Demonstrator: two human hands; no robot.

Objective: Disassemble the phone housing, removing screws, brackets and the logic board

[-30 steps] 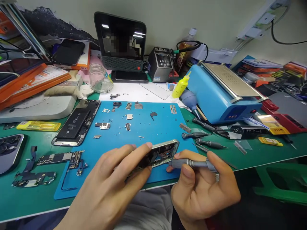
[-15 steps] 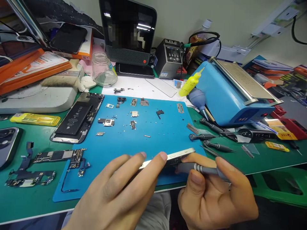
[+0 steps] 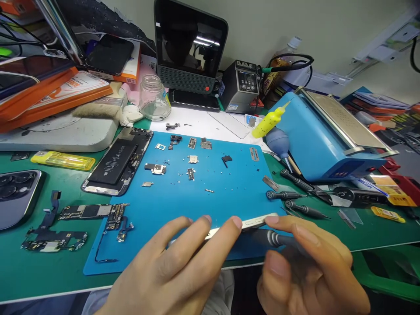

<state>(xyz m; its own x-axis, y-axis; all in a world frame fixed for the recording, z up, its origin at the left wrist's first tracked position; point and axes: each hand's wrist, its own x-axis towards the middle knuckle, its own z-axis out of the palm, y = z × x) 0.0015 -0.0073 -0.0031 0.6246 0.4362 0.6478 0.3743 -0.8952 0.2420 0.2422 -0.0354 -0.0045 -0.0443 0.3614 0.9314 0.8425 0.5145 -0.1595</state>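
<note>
My left hand (image 3: 177,267) is closed around a phone frame (image 3: 255,222), its fingers lying over the pale side rail with long buttons. The frame is tilted edge-up just above the near part of the blue mat (image 3: 170,210); its inner side faces down and is mostly hidden. In my right hand (image 3: 318,271) is a grey screwdriver (image 3: 277,239), its tip out of sight beneath the frame. A fingertip of that hand touches the frame's right end, while the thumb, somewhat blurred, stands off the handle. Small metal shields, a camera module (image 3: 176,138) and tiny screws lie on the mat.
An opened phone housing with battery (image 3: 114,164) and a logic board (image 3: 88,211) lie at left. Screwdrivers (image 3: 306,209), a blue air blower (image 3: 277,141), a yellow bottle (image 3: 269,122) and a blue heating machine (image 3: 305,135) stand at right. A glass jar (image 3: 154,98) is behind.
The view has swung slightly left, so the bench appears farther right. My right thumb has come away from the screwdriver, and a right fingertip now rests on the end of the frame.
</note>
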